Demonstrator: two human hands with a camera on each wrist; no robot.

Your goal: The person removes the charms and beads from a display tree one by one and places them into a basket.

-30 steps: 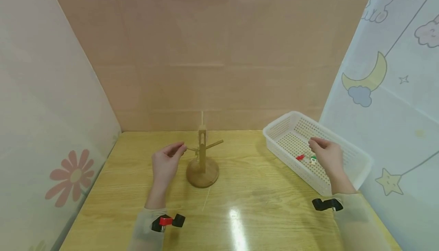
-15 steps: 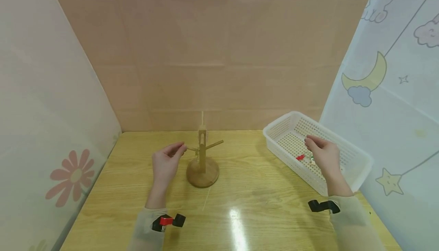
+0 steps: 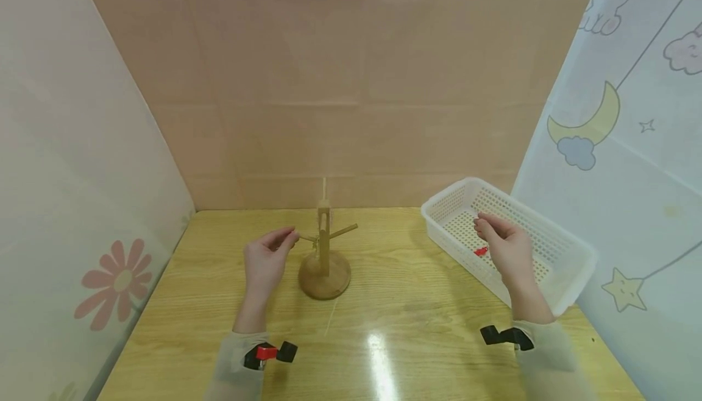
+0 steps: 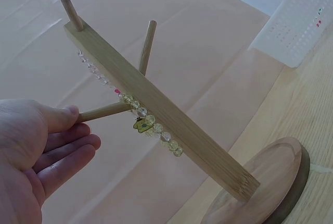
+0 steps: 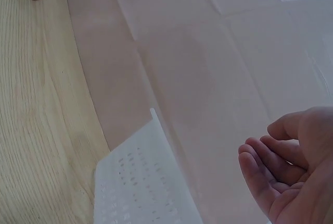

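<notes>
Head view: pinching a peg [image 4: 106, 111] of the wooden stand [image 3: 324, 256] with left grip [image 3: 265, 259]; hovering with right grip [image 3: 511, 253], loosely curled and seemingly empty, over the basket [image 3: 455, 250] right of the stand. Already hung there: beads [image 4: 150, 120]. Remaining (presumably): red piece [image 3: 481, 251] in the basket.

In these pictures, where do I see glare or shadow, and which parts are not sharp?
Head view: bright white glare on the table, soft shadow beside the basket. Left wrist view: left hand shaded, distant basket hazy. Right wrist view: dull, greyish light; the basket's holes look soft, the right hand clearer.
</notes>
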